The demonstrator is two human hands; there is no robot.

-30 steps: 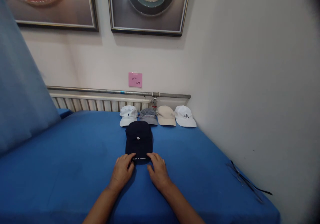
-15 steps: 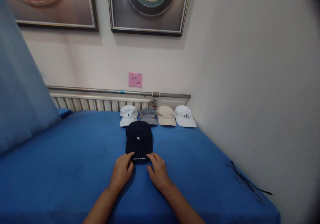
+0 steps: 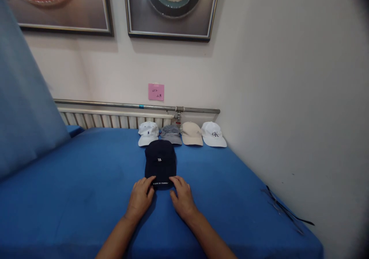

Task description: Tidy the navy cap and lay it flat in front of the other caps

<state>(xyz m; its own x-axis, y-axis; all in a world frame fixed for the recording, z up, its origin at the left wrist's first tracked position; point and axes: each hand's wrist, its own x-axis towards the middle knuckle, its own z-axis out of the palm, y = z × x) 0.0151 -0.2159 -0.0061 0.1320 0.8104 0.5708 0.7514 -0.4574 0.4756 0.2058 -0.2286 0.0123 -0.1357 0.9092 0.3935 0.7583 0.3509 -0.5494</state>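
While both hands (image 3: 160, 197) flank the dark cap (image 3: 160, 161) | grip: fingertips pinching brim

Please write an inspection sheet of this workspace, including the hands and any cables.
Surface: blue cover, slightly creased.
Things: dark cap, brim toward the person; row of four caps behind.
Clutter: thin dark object near the right edge, unclear.
Hands: left hand and right hand touch opposite sides of the brim.
Cables: none certain; the thin dark object may be one.
Surroundings: radiator, pipe, pink note, framed pictures, curtain.
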